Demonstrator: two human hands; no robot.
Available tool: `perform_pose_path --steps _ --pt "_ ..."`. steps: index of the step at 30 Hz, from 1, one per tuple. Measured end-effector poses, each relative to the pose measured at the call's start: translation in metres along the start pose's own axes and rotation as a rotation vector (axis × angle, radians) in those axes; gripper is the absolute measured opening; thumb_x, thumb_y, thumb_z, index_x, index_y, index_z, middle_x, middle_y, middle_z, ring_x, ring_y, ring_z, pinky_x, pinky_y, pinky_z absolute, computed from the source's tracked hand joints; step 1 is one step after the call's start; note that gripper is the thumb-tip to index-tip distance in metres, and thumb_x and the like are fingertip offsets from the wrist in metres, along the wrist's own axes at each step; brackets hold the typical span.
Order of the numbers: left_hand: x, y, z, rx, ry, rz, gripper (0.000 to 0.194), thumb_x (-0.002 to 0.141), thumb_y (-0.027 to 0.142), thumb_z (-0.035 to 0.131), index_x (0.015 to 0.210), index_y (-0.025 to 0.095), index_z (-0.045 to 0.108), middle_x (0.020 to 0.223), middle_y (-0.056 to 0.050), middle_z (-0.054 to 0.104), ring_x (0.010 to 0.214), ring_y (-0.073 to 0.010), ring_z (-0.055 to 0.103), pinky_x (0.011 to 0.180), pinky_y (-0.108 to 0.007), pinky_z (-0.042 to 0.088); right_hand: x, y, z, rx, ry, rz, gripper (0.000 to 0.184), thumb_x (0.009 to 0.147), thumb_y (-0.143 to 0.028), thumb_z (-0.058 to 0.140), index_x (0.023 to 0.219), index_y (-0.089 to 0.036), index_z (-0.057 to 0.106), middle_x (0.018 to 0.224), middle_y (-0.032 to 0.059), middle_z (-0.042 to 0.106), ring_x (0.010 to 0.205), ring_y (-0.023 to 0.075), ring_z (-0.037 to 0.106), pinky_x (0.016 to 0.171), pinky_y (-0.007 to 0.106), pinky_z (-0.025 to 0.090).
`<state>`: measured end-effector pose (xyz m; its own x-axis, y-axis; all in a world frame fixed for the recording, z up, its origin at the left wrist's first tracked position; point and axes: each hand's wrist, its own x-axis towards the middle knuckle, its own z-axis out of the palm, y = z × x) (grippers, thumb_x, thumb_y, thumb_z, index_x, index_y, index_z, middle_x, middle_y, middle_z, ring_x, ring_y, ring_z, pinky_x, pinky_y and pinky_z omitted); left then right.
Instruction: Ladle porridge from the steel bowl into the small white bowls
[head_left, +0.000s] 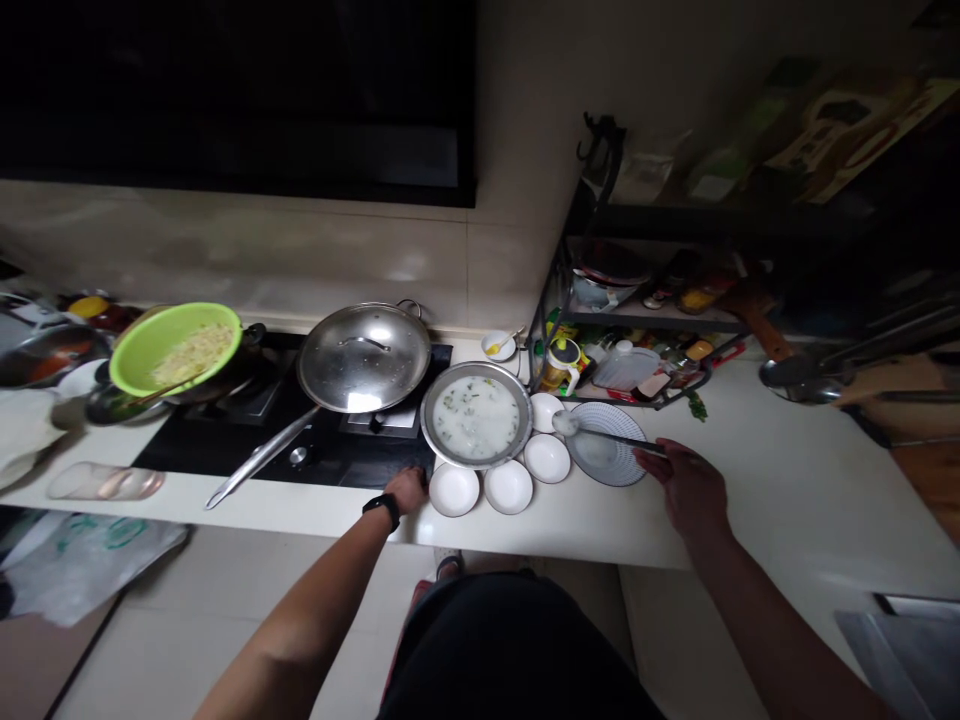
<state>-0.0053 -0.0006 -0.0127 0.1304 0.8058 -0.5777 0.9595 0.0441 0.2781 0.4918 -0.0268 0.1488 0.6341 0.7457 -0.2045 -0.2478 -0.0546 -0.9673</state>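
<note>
My right hand (694,490) is closed around the dark handle of a ladle (615,437). The ladle's wet, whitish bowl hangs over the edge of a shallow grey-patterned bowl (626,420) with a little cloudy liquid in it. Left of that stands a metal basin (429,425) of white soup with green bits. Small white bowls (454,490) sit around the basin's front and right side. At the front right corner of the black cooktop (225,440), my left hand (409,490) has its fingers curled down; whatever they hold is hidden.
A lidded wok (364,355) sits on the cooktop, its long handle jutting over the front edge. Left are a green basin (131,355) of pale shredded food and a lying glass (105,481). A rack (660,318) with bottles and a small dish (499,345) stand behind.
</note>
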Motion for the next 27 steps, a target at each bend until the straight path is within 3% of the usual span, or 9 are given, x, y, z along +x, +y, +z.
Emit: perform_pose_path --steps 9,11,13,17,20,23,27 --pt "-0.002 0.001 0.001 -0.024 0.004 -0.007 0.027 0.095 0.035 0.062 0.109 0.016 0.075 0.119 -0.019 0.078 0.112 -0.0311 0.075 0.094 -0.035 0.054 -0.017 0.033 0.106 -0.163 -0.241 0.097 0.033 0.078 -0.045 0.088 0.085 -0.019 0.069 0.069 0.0065 0.076 0.066 0.0271 0.081 0.066 0.038 0.069" --pt "-0.003 0.002 0.0 -0.023 0.004 -0.005 0.029 0.095 0.036 0.062 0.11 0.015 0.075 0.119 -0.02 0.077 0.112 -0.0317 0.074 0.095 -0.036 0.054 -0.025 0.042 0.127 -0.284 -0.325 0.023 0.031 0.086 -0.05 0.079 0.087 -0.02 0.069 0.068 0.0065 0.076 0.066 0.0275 0.081 0.066 0.04 0.069" --pt "-0.004 0.002 0.0 -0.021 0.009 0.001 0.03 0.094 0.036 0.062 0.112 0.015 0.074 0.121 -0.02 0.077 0.113 -0.0322 0.074 0.096 -0.037 0.054 -0.035 0.047 0.139 -0.462 -0.477 -0.197 0.03 0.096 -0.05 0.065 0.095 -0.021 0.072 0.074 0.0083 0.079 0.073 0.0279 0.081 0.071 0.042 0.069" --pt "-0.005 0.004 -0.001 -0.011 0.016 0.006 0.031 0.094 0.035 0.062 0.114 0.014 0.074 0.123 -0.021 0.076 0.115 -0.0322 0.074 0.098 -0.037 0.054 -0.061 0.05 0.136 -0.879 -0.986 -0.89 0.03 0.103 -0.027 0.052 0.118 -0.022 0.077 0.119 0.0141 0.081 0.109 0.028 0.078 0.097 0.042 0.064" --pt "-0.005 0.004 -0.001 -0.011 0.02 0.0 0.03 0.096 0.035 0.06 0.113 0.014 0.075 0.122 -0.021 0.076 0.114 -0.0318 0.074 0.098 -0.037 0.054 -0.077 0.053 0.125 -1.069 -1.234 -1.249 0.037 0.101 -0.012 0.051 0.129 -0.021 0.075 0.132 0.0149 0.076 0.117 0.0266 0.074 0.098 0.039 0.063" --pt "-0.005 0.003 0.0 -0.015 0.02 -0.002 0.03 0.096 0.034 0.06 0.113 0.014 0.075 0.122 -0.02 0.076 0.113 -0.031 0.074 0.096 -0.036 0.054 -0.08 0.056 0.114 -1.09 -1.247 -1.363 0.039 0.102 -0.009 0.051 0.131 -0.02 0.074 0.128 0.0147 0.078 0.114 0.0256 0.075 0.094 0.038 0.064" --pt "-0.004 0.001 0.0 -0.007 0.007 0.012 0.027 0.096 0.033 0.059 0.11 0.015 0.075 0.119 -0.019 0.077 0.112 -0.0299 0.074 0.095 -0.035 0.054 -0.058 0.043 0.086 -1.05 -0.957 -1.244 0.042 0.105 -0.013 0.045 0.134 -0.021 0.073 0.132 0.0132 0.077 0.118 0.0257 0.075 0.103 0.041 0.062"
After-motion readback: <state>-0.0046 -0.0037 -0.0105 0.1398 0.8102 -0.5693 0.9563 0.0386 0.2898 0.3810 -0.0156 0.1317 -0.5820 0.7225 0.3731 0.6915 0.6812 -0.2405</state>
